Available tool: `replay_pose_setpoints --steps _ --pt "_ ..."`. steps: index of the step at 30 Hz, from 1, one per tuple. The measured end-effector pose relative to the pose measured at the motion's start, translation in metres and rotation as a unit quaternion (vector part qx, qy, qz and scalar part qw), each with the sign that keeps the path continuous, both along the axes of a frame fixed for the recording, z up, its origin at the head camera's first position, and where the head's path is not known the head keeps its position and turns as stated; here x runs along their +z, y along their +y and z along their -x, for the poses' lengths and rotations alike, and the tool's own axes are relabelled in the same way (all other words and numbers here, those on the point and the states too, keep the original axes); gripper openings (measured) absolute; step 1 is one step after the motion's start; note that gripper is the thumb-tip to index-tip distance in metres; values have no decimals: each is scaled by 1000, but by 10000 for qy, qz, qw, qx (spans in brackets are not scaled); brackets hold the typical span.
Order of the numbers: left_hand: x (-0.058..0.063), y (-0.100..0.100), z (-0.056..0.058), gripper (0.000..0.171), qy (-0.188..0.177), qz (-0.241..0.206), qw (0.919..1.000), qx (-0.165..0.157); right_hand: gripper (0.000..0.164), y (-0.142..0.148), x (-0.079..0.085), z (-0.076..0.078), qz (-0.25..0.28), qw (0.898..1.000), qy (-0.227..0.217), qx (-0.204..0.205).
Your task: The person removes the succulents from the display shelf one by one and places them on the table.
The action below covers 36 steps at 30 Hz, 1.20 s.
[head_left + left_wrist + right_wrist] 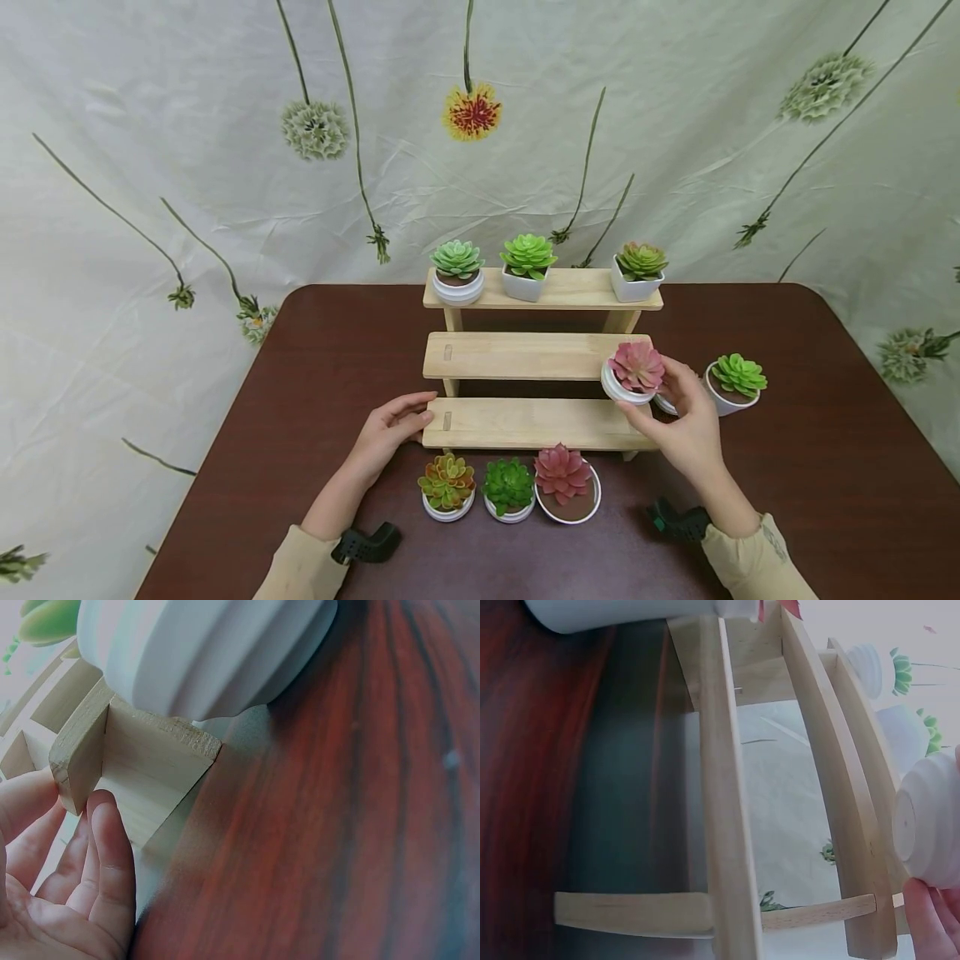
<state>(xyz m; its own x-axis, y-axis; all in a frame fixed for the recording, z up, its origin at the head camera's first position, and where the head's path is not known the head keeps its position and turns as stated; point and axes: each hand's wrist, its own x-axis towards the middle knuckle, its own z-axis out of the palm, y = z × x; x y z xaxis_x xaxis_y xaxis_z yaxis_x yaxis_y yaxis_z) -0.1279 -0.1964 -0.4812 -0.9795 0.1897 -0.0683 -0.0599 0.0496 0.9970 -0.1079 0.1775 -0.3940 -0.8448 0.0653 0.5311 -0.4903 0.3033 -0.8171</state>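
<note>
At the near edge, 2 pale sleeves [307, 567] lead up from below, each wrist wearing a black strap device [367, 543]. The dark reddish-brown surface [825, 467] spreads out beneath them.

Next come 3 white pots standing in a row on it, just in front of the wooden stand [536, 423]: an orange-green succulent [447, 483] on the left, a dark green succulent [508, 485] in the middle and, in a wider pot, a rosy red succulent [564, 475] on the right.

The hands are well apart. The left hand [392, 425] pinches the left end of the stand's lowest step between thumb and fingers. The right hand [684, 421] grips a round white pot with a pink succulent [636, 368], slightly tilted, over the right end of the stand; the right wrist view shows the pot's bare base, clear of the boards.

Just right of that hand stands a white pot with a light green succulent [735, 382], beside another white pot [664, 405] mostly hidden by the fingers.

Farther back, the top step bears 3 plants: a pale green succulent [457, 265] in a round pot on the left, then a bright green succulent [528, 260] and, at the right end, a red-tipped green succulent [640, 265], these 2 in squarish pots.

Behind everything hangs a whitish cloth [525, 183] printed with flowers.
</note>
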Motion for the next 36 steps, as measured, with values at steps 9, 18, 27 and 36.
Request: replay_pose_setpoints --steps 9,18,27,36 --pt "0 0 0 41 13 17 10000 -18 74 12 -24 -4 -47 9992 281 292" --pt "0 0 0 41 58 -25 10000 -23 79 16 -24 -19 -483 9979 96 426" --pt "0 0 0 41 44 -20 10000 -9 75 16 -17 -35 -855 9954 -25 440" --pt "0 0 0 41 44 -24 10000 -4 72 22 -25 -44 -770 9932 -319 809"
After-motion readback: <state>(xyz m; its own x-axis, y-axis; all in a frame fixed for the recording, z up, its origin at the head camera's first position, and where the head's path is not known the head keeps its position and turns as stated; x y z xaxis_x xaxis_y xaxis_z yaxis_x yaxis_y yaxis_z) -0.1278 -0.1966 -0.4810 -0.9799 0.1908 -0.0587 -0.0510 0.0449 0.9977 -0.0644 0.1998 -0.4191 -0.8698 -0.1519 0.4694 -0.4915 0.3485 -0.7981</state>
